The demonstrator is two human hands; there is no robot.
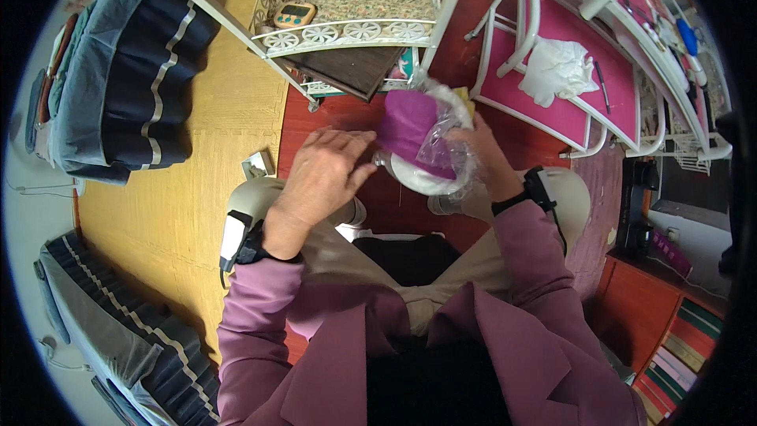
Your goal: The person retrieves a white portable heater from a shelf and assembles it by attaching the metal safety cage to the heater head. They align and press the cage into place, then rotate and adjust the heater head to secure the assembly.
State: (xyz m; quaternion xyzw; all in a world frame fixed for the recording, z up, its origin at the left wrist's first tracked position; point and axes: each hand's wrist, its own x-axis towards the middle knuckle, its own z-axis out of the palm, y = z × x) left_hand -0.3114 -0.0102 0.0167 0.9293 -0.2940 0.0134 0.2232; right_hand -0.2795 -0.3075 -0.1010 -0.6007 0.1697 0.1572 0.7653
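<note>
View: head camera, the only one, looking down on my lap and hands.
Purple-and-white bundle: I find it (408,128) held up in front of me, between my two hands, above the red floor (339,114); a purple face, a white padded edge round its far and near ends.
Clear plastic wrap: it (448,140) lies loosely over the bundle's right part.
Long axis: the purple face slants, its far end toward my left, its near end toward my right.
Right hand: mine (487,154) is the nearer, grasping the bundle's right side, thumb over the plastic; the fingers behind are hidden.
Left hand: mine (327,170) is just beside the left edge, palm down, fingers bent, thumb apart from the forefinger. Whether the tips pinch plastic there I cannot tell.
Key relation: the bundle lies to the right of my left fingertips, across a very narrow gap at most; its purple left edge faces them.
Beyond the right hand: a crumpled white bag (558,71) on a pink tabletop (505,95), well apart from the bundle.
</note>
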